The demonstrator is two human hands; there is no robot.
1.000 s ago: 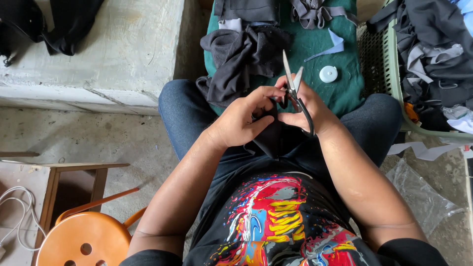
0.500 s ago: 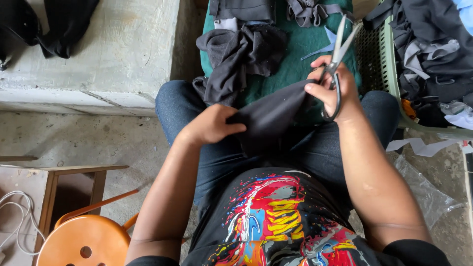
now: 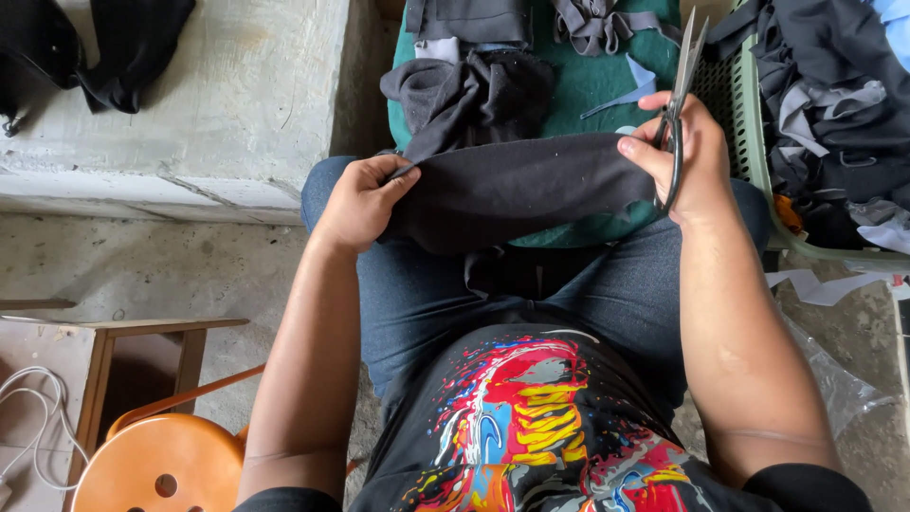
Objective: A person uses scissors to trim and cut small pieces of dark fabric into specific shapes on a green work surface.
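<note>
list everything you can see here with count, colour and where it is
dark cloth piece: one, black, stretched between both hands over the lap
scissors: one pair, dark metal, in the right hand, blades pointing up
green mat: one, green, ahead of the knees, under cloth scraps
crumpled cloth: one heap, dark grey, on the mat
basket: one, pale green, right of the mat, filled with dark and grey cloth
concrete ledge: one, grey, upper left, black fabric on its far corner
stool: one, orange, lower left
wooden frame: one, brown, lower left beside the stool
left hand: grip pinching the cloth's left end
right hand: grip on the scissors and the cloth's right end
</note>
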